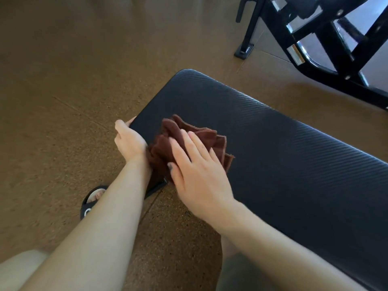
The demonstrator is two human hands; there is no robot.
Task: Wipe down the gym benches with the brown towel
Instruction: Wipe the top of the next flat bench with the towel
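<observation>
The right hand (197,171) is lying flat, palm down, on the brown towel (184,141) — its grip is wide, fingers straight and spread toward 11 o'clock, pressing the cloth onto the desk (283,156). The forearm is running back toward 5 o'clock, out of the lower right corner of the view.

The left hand (129,139) is sitting just beside it at 9 o'clock, its grip curled round the near left edge of the black padded desk, fingers wrapping over the rim with the thumb side up. The wrist is touching the bunched left part of the towel, and the forearm is stretching back toward 7 o'clock.

The towel is lying crumpled near the left end of the desk, its folded edges fanning out past the right fingertips toward 2 o'clock.

The desk's ribbed black pad is extending away toward 3 o'clock. Below the left forearm, at 7 o'clock, a foot in a black sandal (92,201) is standing on the brown speckled floor (63,80). At 1 o'clock, well apart — a black metal machine frame (327,38) is standing on the floor.
</observation>
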